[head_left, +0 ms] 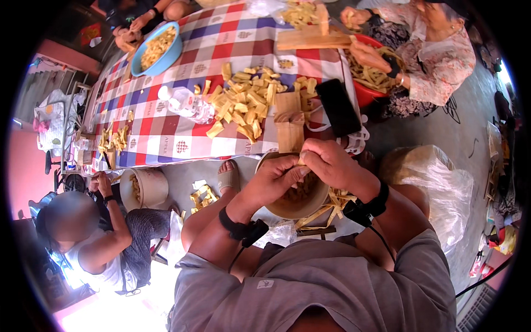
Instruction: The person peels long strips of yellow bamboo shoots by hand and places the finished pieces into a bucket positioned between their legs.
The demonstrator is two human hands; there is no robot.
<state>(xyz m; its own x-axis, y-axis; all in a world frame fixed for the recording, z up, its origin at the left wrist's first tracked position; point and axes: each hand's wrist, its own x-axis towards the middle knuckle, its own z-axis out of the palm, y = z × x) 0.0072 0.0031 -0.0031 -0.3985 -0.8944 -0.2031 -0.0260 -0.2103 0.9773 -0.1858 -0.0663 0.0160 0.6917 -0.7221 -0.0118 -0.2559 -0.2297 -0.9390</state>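
My left hand [276, 176] and my right hand [327, 164] meet over a round cream tub [301, 212], both closed on a small pale yellow piece [301, 162]. Most of that piece is hidden by my fingers, so its kind does not show. Similar yellowish pieces lie inside the tub. Just beyond my hands, a wooden block [289, 124] rests at the table edge, beside a heap of cut yellow pieces [249, 102]. A black phone [338, 107] lies to its right.
On the checked tablecloth [166, 130] are a clear plastic bottle [188, 104] and a blue basin [160, 50]. Co-workers sit around, one by a red basin [368, 95], another by a white bucket [152, 185]. Yellow strips [334, 206] lie on the floor near a plastic-wrapped bundle [437, 188].
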